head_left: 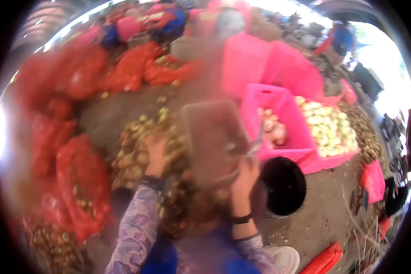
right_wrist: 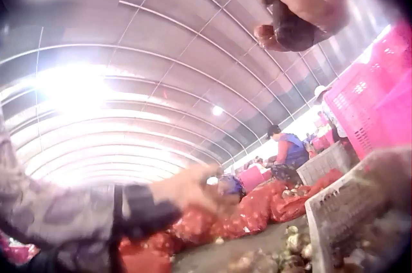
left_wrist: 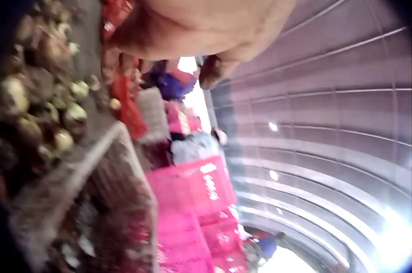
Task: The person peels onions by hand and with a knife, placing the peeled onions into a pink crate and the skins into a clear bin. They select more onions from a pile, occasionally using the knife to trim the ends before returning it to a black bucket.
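My left hand (head_left: pixel 156 153) reaches over a heap of onions (head_left: pixel 132 137) on the ground, fingers loosely extended and nothing seen in them. Blurred in the right wrist view, the same left hand (right_wrist: pixel 193 191) stretches toward the heap. My right hand (head_left: pixel 245 178) grips what looks like a knife, its grey blade (head_left: pixel 258 140) pointing up and away. Under that hand in the right wrist view, a dark handle (right_wrist: pixel 293 27) shows between the fingers. A dirty grey plastic crate (head_left: pixel 210 107) stands between my hands, with scraps inside; its white rim (left_wrist: pixel 84 165) shows in the left wrist view.
A pink basket (head_left: pixel 278 91) with reddish onions stands at right, beside a pink crate (head_left: pixel 329 165) of pale onions. A black bucket (head_left: pixel 284 187) is by my right hand. Red mesh sacks (head_left: pixel 82 182) line the left. More pink crates (head_left: pixel 244 59) and people stand behind.
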`<move>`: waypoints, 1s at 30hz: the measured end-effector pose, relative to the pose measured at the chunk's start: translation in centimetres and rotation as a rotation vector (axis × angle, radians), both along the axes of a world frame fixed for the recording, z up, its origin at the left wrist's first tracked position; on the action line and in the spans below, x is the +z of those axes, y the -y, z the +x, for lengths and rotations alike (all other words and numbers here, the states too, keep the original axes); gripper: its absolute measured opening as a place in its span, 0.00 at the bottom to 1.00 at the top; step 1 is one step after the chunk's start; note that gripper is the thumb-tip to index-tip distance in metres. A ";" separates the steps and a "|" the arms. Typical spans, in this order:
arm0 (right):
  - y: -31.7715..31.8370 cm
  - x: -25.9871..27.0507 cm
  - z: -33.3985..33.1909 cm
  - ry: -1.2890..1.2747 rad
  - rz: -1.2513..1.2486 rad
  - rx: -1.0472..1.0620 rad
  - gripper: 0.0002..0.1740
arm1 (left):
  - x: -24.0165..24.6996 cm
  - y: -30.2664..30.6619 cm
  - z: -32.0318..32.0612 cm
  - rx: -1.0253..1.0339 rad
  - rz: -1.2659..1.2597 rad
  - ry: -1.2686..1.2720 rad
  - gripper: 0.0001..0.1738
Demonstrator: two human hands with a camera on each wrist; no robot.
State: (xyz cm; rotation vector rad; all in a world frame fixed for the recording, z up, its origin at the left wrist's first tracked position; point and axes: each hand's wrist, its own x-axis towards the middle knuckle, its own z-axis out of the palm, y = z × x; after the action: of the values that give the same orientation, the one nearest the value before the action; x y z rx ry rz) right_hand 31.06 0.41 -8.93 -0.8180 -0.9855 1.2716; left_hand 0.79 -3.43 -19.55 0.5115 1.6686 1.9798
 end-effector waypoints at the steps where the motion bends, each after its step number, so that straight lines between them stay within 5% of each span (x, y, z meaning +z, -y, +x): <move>1: -0.1 -0.1 0.0 -0.059 -0.013 0.031 0.04 | -4.5 3.1 -1.9 0.123 -0.141 -0.153 0.20; 3: -0.3 -0.3 -0.1 -0.177 -0.042 0.090 0.05 | -12.4 8.7 -3.5 0.270 -0.411 -0.408 0.17; 5: -1.1 -1.9 0.4 -0.154 -0.065 0.077 0.06 | -14.6 12.2 -1.3 0.291 -0.635 -0.540 0.17; 10: -1.2 -2.2 0.3 -0.122 -0.001 0.108 0.20 | -24.2 12.9 0.7 0.374 -0.869 -0.532 0.16; 12: -0.8 -1.0 0.3 -0.135 -0.025 0.150 0.27 | -17.5 13.6 4.1 0.139 -0.944 -0.635 0.12; 16: -1.2 -0.8 0.5 -0.138 -0.022 0.173 0.27 | -18.3 14.0 5.5 0.197 -1.015 -0.728 0.08; 20: -1.1 -0.7 0.9 -0.093 -0.065 0.175 0.25 | -18.3 14.0 8.1 0.091 -0.716 -0.953 0.08; 24: -0.9 -0.6 0.9 -0.058 -0.049 0.145 0.24 | -21.5 13.6 11.4 -0.528 -0.747 -1.008 0.13; 30: -1.2 -1.2 0.9 -0.026 -0.020 0.123 0.25 | -20.4 9.9 17.4 -0.826 -0.574 -1.028 0.25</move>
State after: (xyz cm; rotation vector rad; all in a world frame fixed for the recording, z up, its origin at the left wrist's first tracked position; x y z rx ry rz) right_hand 31.92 1.61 -10.15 -0.7641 -1.0163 1.3961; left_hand 18.15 -13.31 -39.97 1.7940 1.9268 0.5620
